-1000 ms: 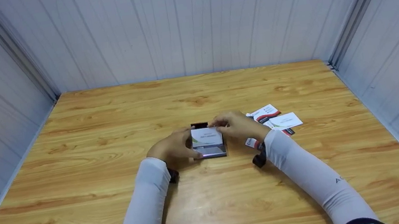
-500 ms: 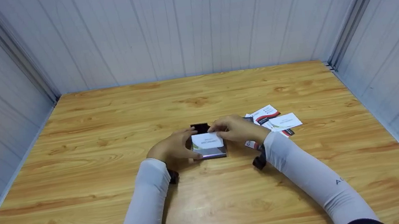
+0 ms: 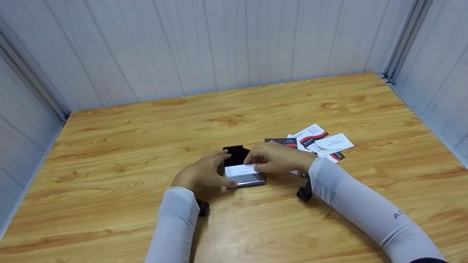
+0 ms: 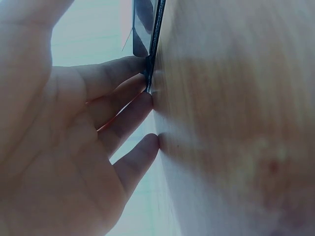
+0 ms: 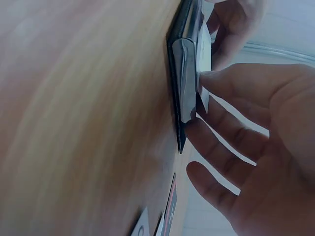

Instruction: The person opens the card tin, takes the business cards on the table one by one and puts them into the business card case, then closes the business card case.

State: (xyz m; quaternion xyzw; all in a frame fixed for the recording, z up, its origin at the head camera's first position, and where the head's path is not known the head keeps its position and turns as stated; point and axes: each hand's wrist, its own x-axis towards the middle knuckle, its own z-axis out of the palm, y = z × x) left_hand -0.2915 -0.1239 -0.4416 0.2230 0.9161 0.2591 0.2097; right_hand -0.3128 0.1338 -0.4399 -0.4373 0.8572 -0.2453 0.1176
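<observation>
A black and silver business card case (image 3: 248, 182) lies on the table with its black lid (image 3: 233, 154) folded back on the far side. My left hand (image 3: 204, 173) holds the case by its left side, thumb at the near corner and fingers toward the lid. In the left wrist view, those fingertips meet the case's dark edge (image 4: 156, 37). A white business card (image 3: 239, 170) sits partly in the silver pocket, and my right hand (image 3: 277, 158) pinches its right side. The right wrist view shows thumb and fingers at the card (image 5: 205, 46), above the case's silver end (image 5: 187, 81).
Several loose business cards lie overlapping to the right of my right hand, among them a white card (image 3: 334, 142) and a dark card (image 3: 281, 140). The wooden table (image 3: 250, 240) runs back to a panelled wall (image 3: 219, 31), with side walls left and right.
The card has moved toward me, deeper into the silver pocket, baring more of the black lid. My right hand has come nearer with it, uncovering the dark card. My left hand stays put.
</observation>
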